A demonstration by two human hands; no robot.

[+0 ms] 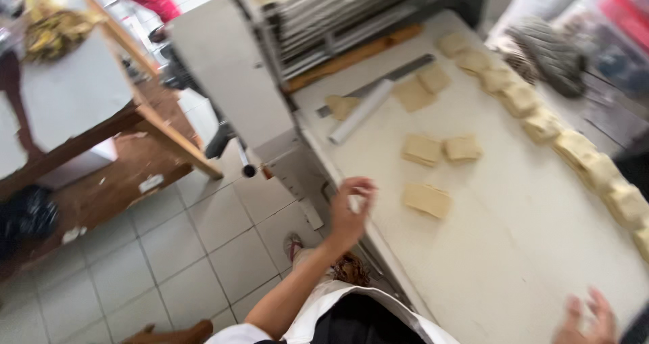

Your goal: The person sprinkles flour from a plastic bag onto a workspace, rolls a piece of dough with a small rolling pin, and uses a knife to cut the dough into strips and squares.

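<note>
Hovering at the tabletop's [500, 249] near edge, our left hand [350, 212] has fingers loosely curled around nothing, just beside a flat, pale square dough piece [426, 200]. Two like it [422, 149] lie farther in. Our right hand [587, 320], blurred, spreads open at the near corner. A pale rolling pin [360, 112] lies beyond.

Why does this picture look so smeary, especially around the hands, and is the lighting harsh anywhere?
Head view: the whole frame is softened by motion blur and tilted; the left hand and right hand smear most, the dough squares keep only soft edges. Light is even and diffuse, the floured table looks pale with faint shadows and no strong glare; the top right corner is an unreadable blur.
</note>
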